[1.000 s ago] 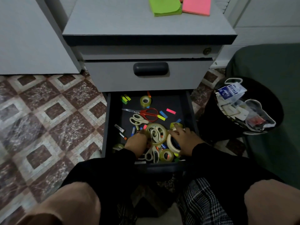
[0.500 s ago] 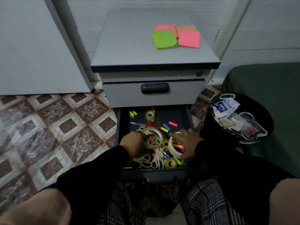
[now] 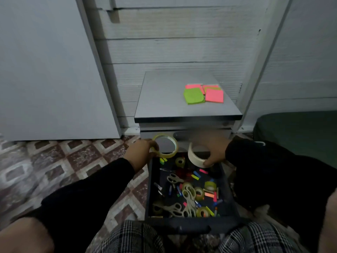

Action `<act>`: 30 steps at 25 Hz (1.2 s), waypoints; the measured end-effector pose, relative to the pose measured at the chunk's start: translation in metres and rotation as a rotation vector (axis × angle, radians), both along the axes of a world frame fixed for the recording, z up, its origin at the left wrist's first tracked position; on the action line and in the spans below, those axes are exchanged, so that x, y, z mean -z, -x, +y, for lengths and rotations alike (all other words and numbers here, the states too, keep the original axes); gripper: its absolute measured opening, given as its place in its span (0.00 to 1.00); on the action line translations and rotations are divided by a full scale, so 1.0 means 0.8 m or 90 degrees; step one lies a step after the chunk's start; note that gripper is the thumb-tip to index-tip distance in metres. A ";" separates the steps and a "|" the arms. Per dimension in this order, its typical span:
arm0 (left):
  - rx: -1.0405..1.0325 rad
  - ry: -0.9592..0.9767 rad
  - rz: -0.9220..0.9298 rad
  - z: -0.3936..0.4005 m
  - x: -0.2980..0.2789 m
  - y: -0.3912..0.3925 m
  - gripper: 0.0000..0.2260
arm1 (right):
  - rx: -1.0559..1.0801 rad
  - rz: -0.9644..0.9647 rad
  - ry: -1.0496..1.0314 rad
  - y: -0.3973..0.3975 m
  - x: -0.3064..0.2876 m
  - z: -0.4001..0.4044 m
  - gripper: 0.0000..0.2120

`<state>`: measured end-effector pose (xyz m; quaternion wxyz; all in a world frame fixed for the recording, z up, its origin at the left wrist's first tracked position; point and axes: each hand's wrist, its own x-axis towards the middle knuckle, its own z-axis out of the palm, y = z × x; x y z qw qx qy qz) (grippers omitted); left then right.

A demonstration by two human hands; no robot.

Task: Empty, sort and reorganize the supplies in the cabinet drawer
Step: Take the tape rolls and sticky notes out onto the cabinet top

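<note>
The open dark drawer (image 3: 150,189) sits at the bottom of a grey cabinet (image 3: 164,99). My left hand (image 3: 141,152) grips a clear yellowish tape roll (image 3: 174,143), raised above the drawer's far left corner. My right hand (image 3: 213,148) holds a white tape roll (image 3: 193,157) over the drawer's far right. Inside the drawer lie several scissors (image 3: 189,198), smaller tape rolls (image 3: 209,186), red-handled scissors (image 3: 184,175), coloured flags (image 3: 196,177) and small batteries or markers.
Green and pink sticky-note pads (image 3: 203,94) lie on the cabinet top. Patterned floor tiles (image 3: 63,161) spread to the left, a dark green seat (image 3: 300,136) stands to the right. My knees and checked trousers (image 3: 136,238) border the drawer's front.
Both hands have lifted out of the drawer, each with a large tape roll, up in front of the closed upper drawer. The camera has tilted upward.
</note>
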<state>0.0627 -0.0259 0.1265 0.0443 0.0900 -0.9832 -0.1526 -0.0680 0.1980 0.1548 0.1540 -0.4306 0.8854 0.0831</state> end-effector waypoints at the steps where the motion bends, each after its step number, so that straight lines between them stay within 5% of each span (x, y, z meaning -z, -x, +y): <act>1: -0.009 0.003 0.012 -0.005 -0.011 -0.001 0.10 | -0.003 0.010 0.010 0.003 -0.013 -0.004 0.45; 15: -0.098 -0.017 0.077 -0.064 -0.092 0.048 0.06 | -0.031 0.092 0.020 0.080 -0.107 -0.090 0.44; 30: -0.136 -0.073 0.139 -0.183 -0.083 0.172 0.06 | 0.086 0.084 0.174 0.247 -0.093 -0.236 0.44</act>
